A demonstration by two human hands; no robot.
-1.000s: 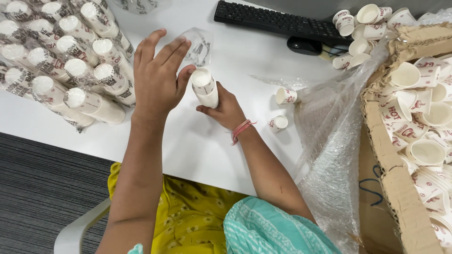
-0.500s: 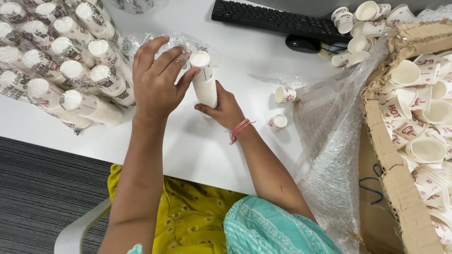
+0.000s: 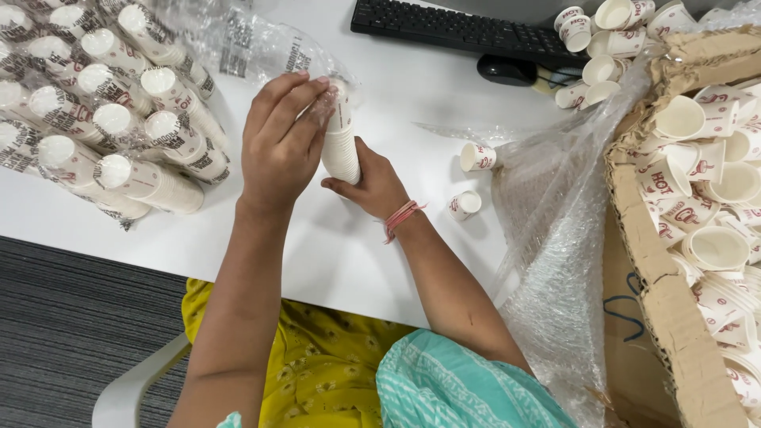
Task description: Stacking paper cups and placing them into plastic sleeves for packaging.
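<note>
Where wrapped stacks (image 3: 119, 111) crowd: keyboard (image 3: 468, 32).

- A white table (image 3: 333, 261) lies under the spot where the cups are held.
- A dark grey carpet floor (image 3: 71, 333) shows below and to the left of that spot.
- A pale chair arm (image 3: 135, 384) pokes out low down, near the floor.
- Soft, even light falls on the table, with faint shadows.
</note>
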